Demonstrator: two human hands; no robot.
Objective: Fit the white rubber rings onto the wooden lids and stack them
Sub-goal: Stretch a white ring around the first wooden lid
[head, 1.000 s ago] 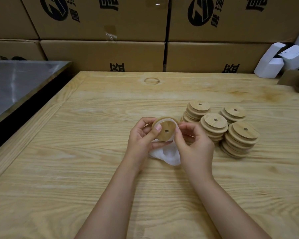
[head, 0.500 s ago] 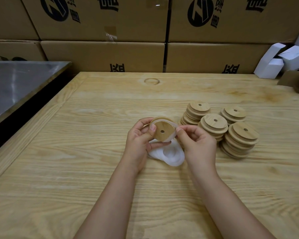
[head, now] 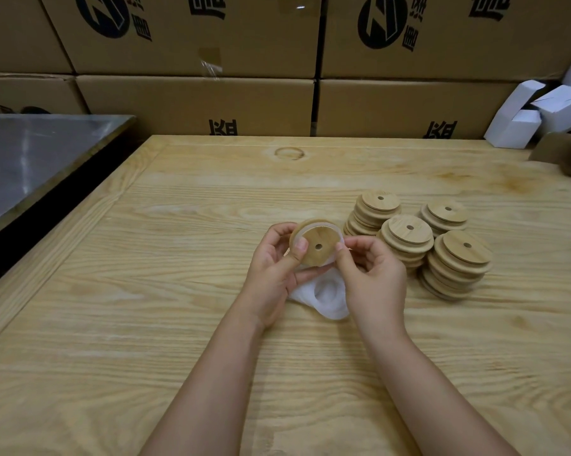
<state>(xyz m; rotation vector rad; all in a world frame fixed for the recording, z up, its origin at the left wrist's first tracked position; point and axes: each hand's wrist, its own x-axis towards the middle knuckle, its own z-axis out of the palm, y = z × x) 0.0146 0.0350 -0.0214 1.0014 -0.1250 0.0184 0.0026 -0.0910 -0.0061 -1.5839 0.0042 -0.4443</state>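
Both hands hold one lid point(head: 320, 246) above the table point(head: 145, 291). The left hand point(head: 274, 274) grips its left edge, thumb on its face. The right hand point(head: 373, 274) pinches the ring point(head: 338, 238) at its right edge. Loose rings point(head: 326, 292) lie beneath the hands; four stacks point(head: 409, 235) stand just right of the right hand.

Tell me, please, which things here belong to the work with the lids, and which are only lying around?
For the job: wooden lid, gripped by the left hand; white ring on its edge, pinched by the right hand; pile of white rings under the hands; four stacks of lids; wooden table.
Lying about: cardboard boxes; small white boxes; metal surface at the left.
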